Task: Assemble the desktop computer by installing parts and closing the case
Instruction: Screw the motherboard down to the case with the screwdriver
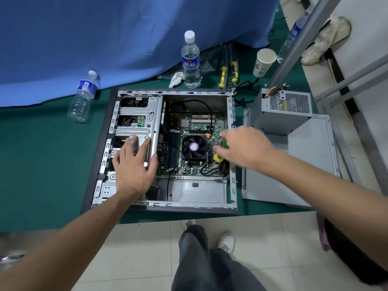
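So the case [159, 148] is lying on its side on the green mat [42, 164], open face up, motherboard [189, 143] already in with the CPU fan [194, 147] sitting mid-board. My left hand [134, 164] is flat on the drive cage [136, 122], fingers straight, just bracing the chassis. My right hand [243, 145] is curled round a green-and-yellow screwdriver [220, 153] over the board's right edge; the tip is hidden, so I can't tell which screw it's on. Looks like I'm fastening the board down. I'd keep the driver upright, go snug not tight, and mind the black cables [210, 170] nearby. PSU [281, 110] and side panel [304, 164] wait to the right, so there's plenty left.
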The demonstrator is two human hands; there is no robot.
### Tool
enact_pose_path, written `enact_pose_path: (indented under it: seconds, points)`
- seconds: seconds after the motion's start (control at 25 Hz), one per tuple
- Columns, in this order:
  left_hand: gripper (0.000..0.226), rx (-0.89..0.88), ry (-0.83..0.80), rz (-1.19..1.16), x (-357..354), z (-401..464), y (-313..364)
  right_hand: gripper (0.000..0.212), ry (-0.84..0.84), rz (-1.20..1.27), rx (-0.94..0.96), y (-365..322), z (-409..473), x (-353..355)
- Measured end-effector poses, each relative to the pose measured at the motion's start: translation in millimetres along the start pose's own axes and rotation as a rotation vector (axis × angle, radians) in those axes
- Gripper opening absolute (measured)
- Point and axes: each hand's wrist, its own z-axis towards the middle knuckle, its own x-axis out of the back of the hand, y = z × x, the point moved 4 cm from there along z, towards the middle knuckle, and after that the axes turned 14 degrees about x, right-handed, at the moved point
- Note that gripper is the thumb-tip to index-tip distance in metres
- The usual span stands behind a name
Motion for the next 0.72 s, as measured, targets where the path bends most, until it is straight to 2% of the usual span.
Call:
enact_pose_path:
  seconds: [0.08, 0.16, 0.2, 0.24, 0.32, 0.44, 0.52, 0.72]
  points:
    - [0.059, 0.008, -0.007, 0.002, 0.7, -1.4, 0.3, 0.026, 0.158, 0.303, -0.166, 26.6, -8.5, 15.2]
    - [0.060, 0.009, -0.009, -0.006, 2.4, -2.1, 1.3, 0.021, 0.377, 0.825, -0.395, 55.7, -25.8, 17.5]
    - [0.061, 0.009, -0.010, -0.007, 2.9, -2.4, 1.4, 0.018, 0.429, 1.113, -0.481, 63.2, -34.8, 11.8]
    - [0.061, 0.009, -0.011, -0.004, 2.8, -2.2, 1.6, 0.015, 0.442, 1.352, -0.519, 67.8, -42.0, 4.6]
    - [0.060, 0.011, -0.014, 0.006, 1.8, -1.8, 1.7, 0.018, 0.355, 1.592, -0.491, 73.0, -51.7, -12.1]
    - [0.058, 0.007, -0.003, -0.005, 1.7, -2.0, 1.4, 0.035, 0.225, 1.691, -0.419, 72.6, -60.4, -37.5]
    - [0.057, -0.001, 0.016, -0.013, 1.5, -2.4, 1.4, 0.033, 0.219, 1.688, -0.450, 75.3, -60.8, -54.6]
    - [0.056, -0.011, 0.034, -0.015, 0.4, -0.8, 0.0, 0.016, 0.307, 1.382, -0.679, 84.2, -66.8, -108.5]
